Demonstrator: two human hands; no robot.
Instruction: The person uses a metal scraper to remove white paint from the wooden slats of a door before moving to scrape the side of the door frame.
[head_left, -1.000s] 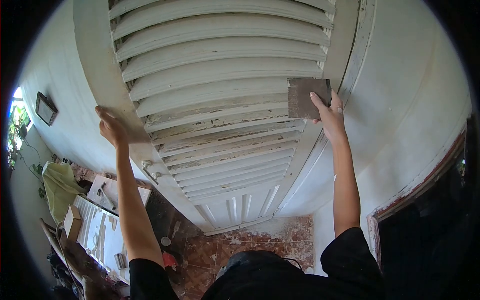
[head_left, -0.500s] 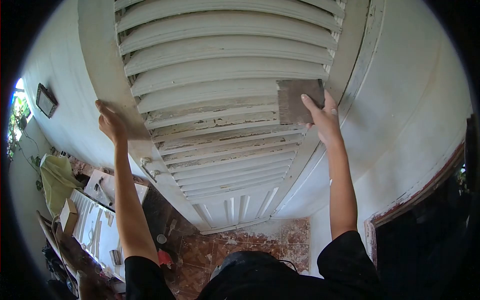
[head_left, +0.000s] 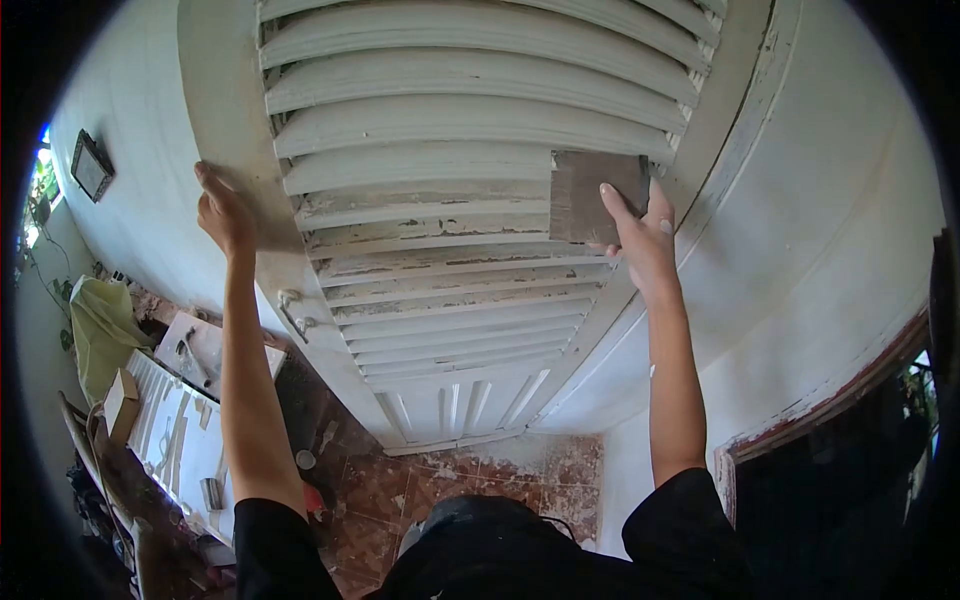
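Observation:
A white louvered door [head_left: 222, 110] stands in front of me, with bare, chipped patches on several middle slats [head_left: 400, 232]. My left hand [head_left: 228, 215] is closed around the door's left edge, above a metal latch [head_left: 297, 312]. In my right hand [head_left: 645, 235] is a square grey-brown sheet of sandpaper [head_left: 590, 195], pinched with the thumb on its near face. The sheet lies over the right ends of the slats, beside the right stile; my other right fingers are partly hidden behind it.
At lower left, a white board [head_left: 190, 435] carries a metal can [head_left: 211, 493], near a yellow-green cloth [head_left: 105, 330]. A small frame [head_left: 92, 166] hangs on the left wall. Dusty tiles [head_left: 460, 485] cover the floor. A dark doorway [head_left: 830, 500] opens at right.
My view has shifted slightly, moving the door's upper part rightward in the picture. The sheet sits slightly higher in view, still over the slats. Both hands keep their holds.

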